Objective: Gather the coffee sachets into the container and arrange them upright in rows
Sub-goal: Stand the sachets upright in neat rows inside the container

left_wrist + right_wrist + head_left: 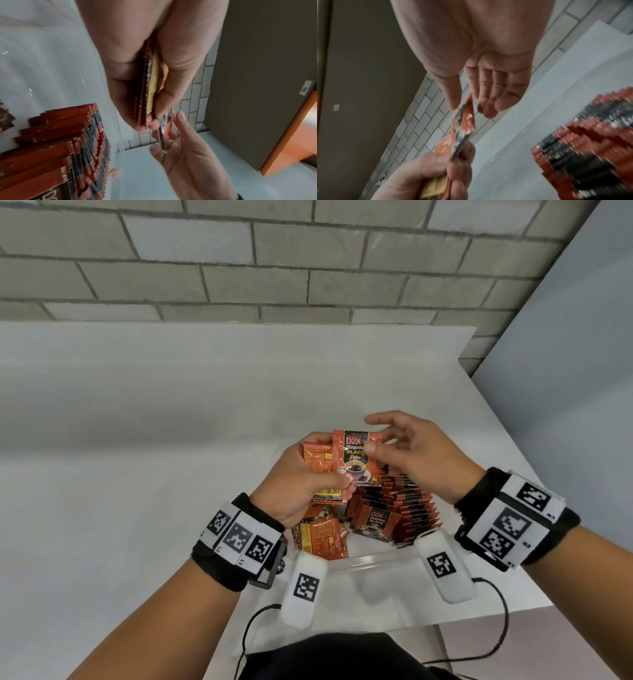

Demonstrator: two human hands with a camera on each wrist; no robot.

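Observation:
My left hand [308,474] grips a small bundle of orange and black coffee sachets [320,463] above the clear container [370,561]. The front sachet [354,457] of the bundle stands upright, label toward me. My right hand [400,446] pinches its upper right corner between thumb and fingers. The right wrist view shows this sachet [465,121] edge-on between that thumb and the fingertips [488,108]. Inside the container, rows of upright sachets [407,508] fill the right side. A few loose sachets [322,539] lie at its left.
The container sits on a white table [137,440] close to its front right corner. A grey brick wall [274,268] runs behind it and a grey panel [565,405] stands at the right. Black cables [500,621] hang off the table's near edge.

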